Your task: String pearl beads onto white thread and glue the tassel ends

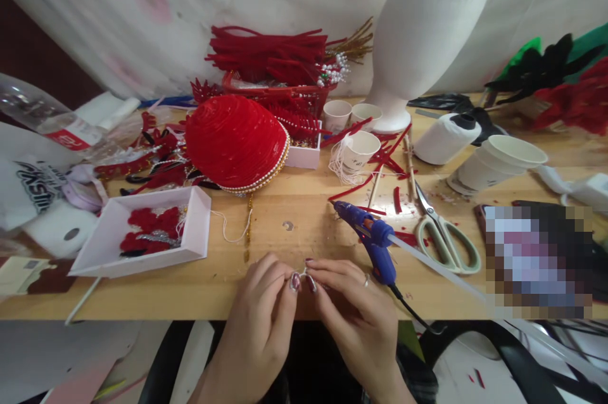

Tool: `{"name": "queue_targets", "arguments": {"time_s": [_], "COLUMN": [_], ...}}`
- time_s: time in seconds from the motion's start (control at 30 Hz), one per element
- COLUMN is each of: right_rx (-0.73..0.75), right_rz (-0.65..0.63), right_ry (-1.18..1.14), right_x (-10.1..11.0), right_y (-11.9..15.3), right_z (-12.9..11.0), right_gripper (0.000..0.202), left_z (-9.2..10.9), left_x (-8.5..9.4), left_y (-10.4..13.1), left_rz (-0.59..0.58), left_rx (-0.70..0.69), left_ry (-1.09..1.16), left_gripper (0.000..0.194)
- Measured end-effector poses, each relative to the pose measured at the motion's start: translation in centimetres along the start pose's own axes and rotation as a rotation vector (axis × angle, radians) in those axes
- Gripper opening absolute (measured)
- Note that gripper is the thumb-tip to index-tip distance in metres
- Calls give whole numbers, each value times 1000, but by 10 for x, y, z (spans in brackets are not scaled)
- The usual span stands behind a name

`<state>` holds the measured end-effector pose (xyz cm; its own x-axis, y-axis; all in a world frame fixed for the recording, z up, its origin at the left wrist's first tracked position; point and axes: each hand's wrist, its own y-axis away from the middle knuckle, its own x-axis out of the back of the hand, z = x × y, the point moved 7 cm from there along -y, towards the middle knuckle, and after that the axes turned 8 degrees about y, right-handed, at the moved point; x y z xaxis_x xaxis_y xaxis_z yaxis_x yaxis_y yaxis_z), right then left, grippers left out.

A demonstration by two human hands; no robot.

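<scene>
At the table's front edge my left hand (pixel 263 312) and my right hand (pixel 356 306) meet, thumbs and forefingers pinched together. Between the fingertips shows a small white strand (pixel 303 273), mostly covered by the fingers; its exact kind is too small to tell. A ring sits on my right hand. Beyond my hands lies a red domed cap (pixel 232 144) rimmed with pearl and gold beads. A blue glue gun (pixel 368 233) lies just right of my right hand, its nozzle pointing up-left. To the left, a white box (pixel 197 227) holds red fuzzy pieces and silvery trim.
Green-handled scissors (pixel 446 242) lie right of the glue gun, near a phone (pixel 532 258). Behind stand paper cups (pixel 361 151), a white thread cone (pixel 446 138), a white foam head (pixel 427 30) and a basket of red pipe cleaners (pixel 270 52). A plastic bottle (pixel 52 119) lies far left.
</scene>
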<state>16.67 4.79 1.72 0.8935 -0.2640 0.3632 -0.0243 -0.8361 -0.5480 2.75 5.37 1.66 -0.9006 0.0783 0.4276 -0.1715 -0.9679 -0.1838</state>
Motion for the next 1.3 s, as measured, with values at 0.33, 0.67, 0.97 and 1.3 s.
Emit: {"name": "queue_targets", "arguments": {"time_s": [0.33,0.67,0.97,1.3], "right_rx": [-8,-192,-384,-545], "right_rz": [-55,-120,-229,-287], "right_ry": [-119,-131,-516,-844], "right_x": [-6,-13,-27,-33], "right_y": [2,8,15,19], "right_z": [-1,10,19,22], "right_gripper": [28,24,13,7], "left_z": [-46,-23,-31,-19], "left_x": [-12,-1,-3,-2], "left_y": [9,5,7,7], "left_rz": [31,-68,-76,-183], "left_rx": [422,259,340,385], "left_ry": [753,429,586,525], "left_gripper": [27,31,31,28]}}
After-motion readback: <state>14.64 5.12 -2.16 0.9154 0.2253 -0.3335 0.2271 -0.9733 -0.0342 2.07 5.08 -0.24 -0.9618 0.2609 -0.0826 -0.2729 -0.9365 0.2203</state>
